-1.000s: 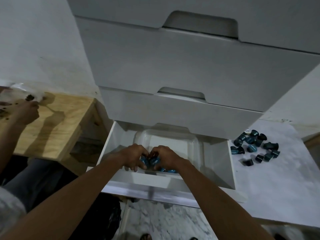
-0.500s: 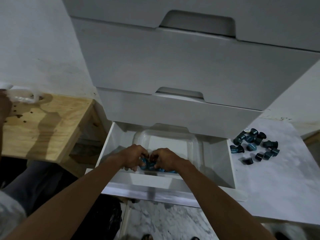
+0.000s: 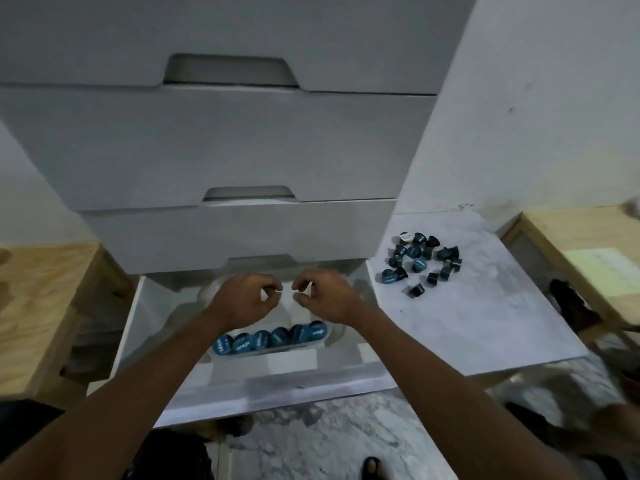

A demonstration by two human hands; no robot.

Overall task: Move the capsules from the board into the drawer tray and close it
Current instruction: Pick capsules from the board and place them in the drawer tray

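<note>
Capsules (image 3: 270,338), blue, now sit uncovered in a row at the drawer tray's (image 3: 337,332) front edge; left hand (image 3: 247,299) and right hand (image 3: 323,296) have lifted, loosely curled, empty. More remain on the board (image 3: 485,313).

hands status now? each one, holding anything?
Left hand: fingers loosely curled above the drawer tray, nothing visibly held.
Right hand: fingers loosely curled, nothing visibly held; a row of capsules lies in the tray below.

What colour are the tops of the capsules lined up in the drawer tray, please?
Bright blue with small pale lettering, on the row of capsules in the head view.
</note>
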